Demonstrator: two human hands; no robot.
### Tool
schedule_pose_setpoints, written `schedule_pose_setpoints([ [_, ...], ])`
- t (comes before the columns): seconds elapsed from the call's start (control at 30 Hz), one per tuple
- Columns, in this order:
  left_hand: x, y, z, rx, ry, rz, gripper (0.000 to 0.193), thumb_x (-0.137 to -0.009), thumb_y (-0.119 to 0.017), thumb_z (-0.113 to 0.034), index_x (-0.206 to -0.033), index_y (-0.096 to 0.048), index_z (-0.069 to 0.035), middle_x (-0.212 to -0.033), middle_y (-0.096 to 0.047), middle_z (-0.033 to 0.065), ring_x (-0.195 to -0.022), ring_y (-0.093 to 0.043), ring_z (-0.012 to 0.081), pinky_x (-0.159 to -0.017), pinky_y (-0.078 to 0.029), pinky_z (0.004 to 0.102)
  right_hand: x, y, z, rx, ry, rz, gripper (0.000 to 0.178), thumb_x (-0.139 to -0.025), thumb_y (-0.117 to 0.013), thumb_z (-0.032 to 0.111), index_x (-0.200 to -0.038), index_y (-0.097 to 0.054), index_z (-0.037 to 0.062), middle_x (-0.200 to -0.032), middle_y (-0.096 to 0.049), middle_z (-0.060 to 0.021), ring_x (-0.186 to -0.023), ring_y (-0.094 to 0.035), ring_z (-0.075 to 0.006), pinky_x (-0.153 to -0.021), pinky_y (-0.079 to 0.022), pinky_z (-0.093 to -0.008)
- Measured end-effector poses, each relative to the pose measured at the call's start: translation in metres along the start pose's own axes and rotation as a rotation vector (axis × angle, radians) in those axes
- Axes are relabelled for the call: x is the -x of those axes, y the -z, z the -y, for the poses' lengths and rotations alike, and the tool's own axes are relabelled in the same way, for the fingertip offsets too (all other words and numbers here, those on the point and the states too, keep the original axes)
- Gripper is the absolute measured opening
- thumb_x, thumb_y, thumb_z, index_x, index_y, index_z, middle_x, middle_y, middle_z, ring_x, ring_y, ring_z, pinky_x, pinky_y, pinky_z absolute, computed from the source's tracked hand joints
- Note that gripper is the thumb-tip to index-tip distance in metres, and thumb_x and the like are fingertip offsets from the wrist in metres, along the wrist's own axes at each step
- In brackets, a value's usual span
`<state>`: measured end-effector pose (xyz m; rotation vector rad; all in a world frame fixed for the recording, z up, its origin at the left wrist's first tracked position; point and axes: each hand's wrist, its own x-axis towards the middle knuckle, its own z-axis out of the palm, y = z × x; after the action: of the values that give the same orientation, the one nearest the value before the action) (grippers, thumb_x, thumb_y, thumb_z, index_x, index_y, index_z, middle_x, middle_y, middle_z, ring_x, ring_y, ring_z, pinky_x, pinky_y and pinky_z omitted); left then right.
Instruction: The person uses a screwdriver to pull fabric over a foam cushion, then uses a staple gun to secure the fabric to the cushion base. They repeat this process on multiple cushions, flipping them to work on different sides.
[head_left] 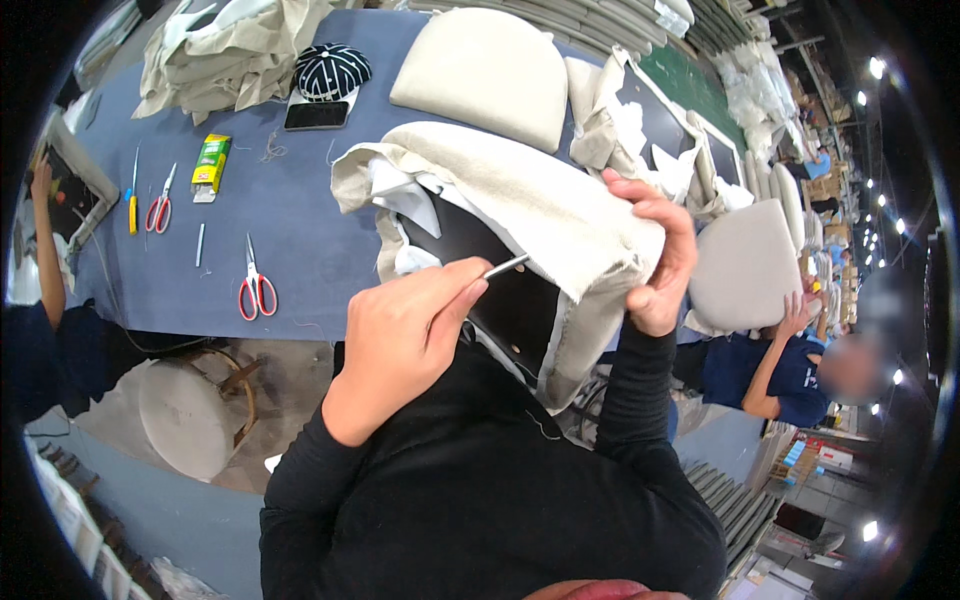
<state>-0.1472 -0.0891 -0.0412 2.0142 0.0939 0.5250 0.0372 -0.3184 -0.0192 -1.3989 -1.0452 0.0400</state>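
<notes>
My left hand (pixel 405 318) is closed around a slim silver metal rod-like tool (pixel 507 266), whose exact kind I cannot make out. The tool's tip meets the fabric edge of a seat cushion (pixel 525 190) with a beige cover. Its underside faces me and shows a black board (pixel 455 235), with white lining (pixel 415 208) bunched at the loose left end of the cover. My right hand (pixel 668 250) grips the cushion's right corner, fingers over the top and thumb below, where the fabric is gathered.
On the blue table (pixel 300 215) lie red-handled scissors (pixel 257 290), a second pair (pixel 162 200), a yellow-green box (pixel 210 165), a phone (pixel 316 116) and a cap (pixel 333 72). A finished cushion (pixel 490 75) lies beyond. Co-workers flank me; a round stool (pixel 185 415) stands at left.
</notes>
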Motion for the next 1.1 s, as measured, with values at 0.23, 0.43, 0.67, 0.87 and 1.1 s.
schedule_pose_setpoints([
  [0.23,-0.009,0.039,-0.024,-0.171,-0.031,0.216,0.014,-0.095,-0.075,-0.004,-0.107,-0.080,-0.002,-0.083,-0.074,0.0150,-0.068,-0.071,0.0303,-0.065,-0.054,0.0362,0.033,-0.028,0.014,-0.111,-0.018,-0.091,0.073,-0.063,-0.096,0.013,-0.128,-0.065,0.0013,-0.139,-0.069,-0.0307,-0.142,-0.060,-0.0490,-0.123,-0.041,-0.0606],
  [0.43,-0.034,0.062,-0.031,-0.210,-0.110,0.352,0.012,-0.088,-0.079,-0.007,-0.099,-0.081,-0.004,-0.069,-0.066,0.0097,-0.058,-0.063,0.0260,-0.057,-0.046,0.0354,0.046,-0.038,0.017,-0.079,0.017,-0.104,0.072,-0.058,-0.094,0.009,-0.126,-0.069,0.0034,-0.134,-0.071,-0.0321,-0.134,-0.066,-0.0521,-0.115,-0.050,-0.0600],
  [0.67,-0.041,0.066,-0.033,-0.287,-0.159,0.379,0.018,-0.083,-0.084,-0.011,-0.102,-0.082,-0.011,-0.065,-0.060,0.0049,-0.053,-0.056,0.0236,-0.052,-0.042,0.0365,0.040,-0.039,0.016,-0.118,0.044,-0.063,0.072,-0.058,-0.094,0.009,-0.126,-0.070,0.0039,-0.133,-0.072,-0.0324,-0.131,-0.068,-0.0523,-0.112,-0.051,-0.0627],
  [0.87,-0.048,0.069,-0.032,-0.236,-0.133,0.411,0.015,-0.085,-0.082,-0.011,-0.099,-0.082,-0.007,-0.067,-0.064,0.0081,-0.055,-0.060,0.0249,-0.055,-0.045,0.0364,0.035,-0.042,0.021,-0.124,0.028,-0.066,0.070,-0.060,-0.092,0.006,-0.126,-0.071,0.0044,-0.133,-0.071,-0.0326,-0.131,-0.067,-0.0531,-0.113,-0.050,-0.0632],
  [1.1,-0.051,0.068,-0.033,-0.234,-0.141,0.441,0.012,-0.089,-0.079,-0.011,-0.098,-0.082,-0.004,-0.069,-0.067,0.0103,-0.057,-0.065,0.0249,-0.057,-0.048,0.0355,0.030,-0.037,0.025,-0.079,0.067,0.009,0.068,-0.061,-0.091,0.005,-0.126,-0.072,0.0035,-0.135,-0.069,-0.0327,-0.131,-0.066,-0.0548,-0.113,-0.050,-0.0671],
])
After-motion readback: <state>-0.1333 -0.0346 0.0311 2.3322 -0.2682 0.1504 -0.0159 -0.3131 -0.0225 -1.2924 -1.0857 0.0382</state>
